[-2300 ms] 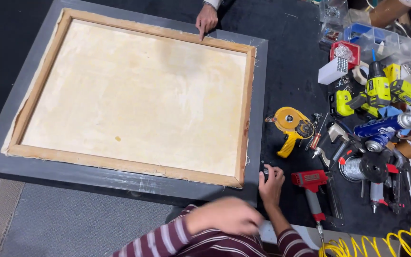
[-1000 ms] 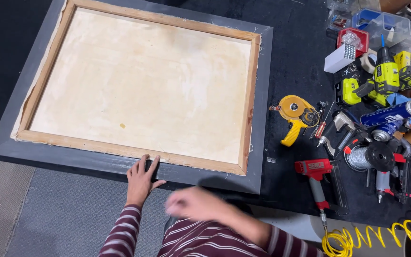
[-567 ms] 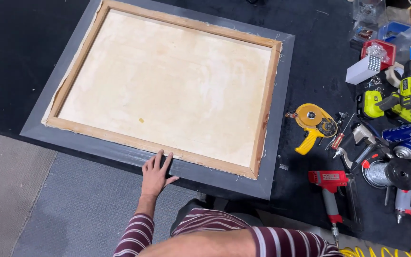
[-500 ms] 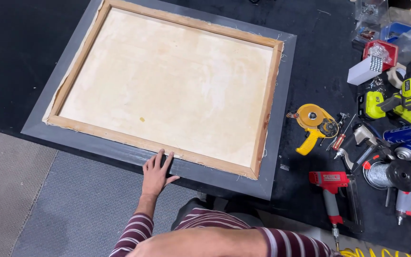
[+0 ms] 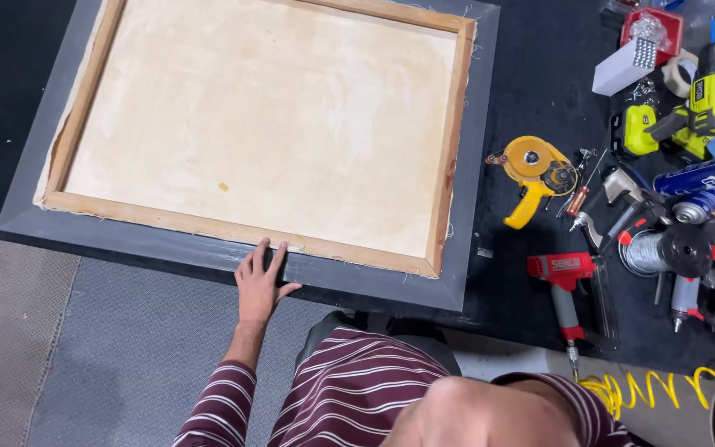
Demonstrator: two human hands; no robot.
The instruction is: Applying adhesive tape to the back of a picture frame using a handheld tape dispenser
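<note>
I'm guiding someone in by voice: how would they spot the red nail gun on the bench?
Start at the big grey picture frame lying face down. Off its near right corner, on the black bench top, lies the red nail gun. It is the only red-bodied tool there, below the yellow tape dispenser.

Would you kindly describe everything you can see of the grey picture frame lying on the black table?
The grey picture frame lies face down and flat on the black table, its near edge at the table's front. Its moulding looks like matte painted wood with mitred corners. Inside sits a stretched canvas, back up, cream cloth on pale wooden bars, frayed at the edges. The left hand rests flat on the near rail, fingers reaching the wooden bar.
</note>
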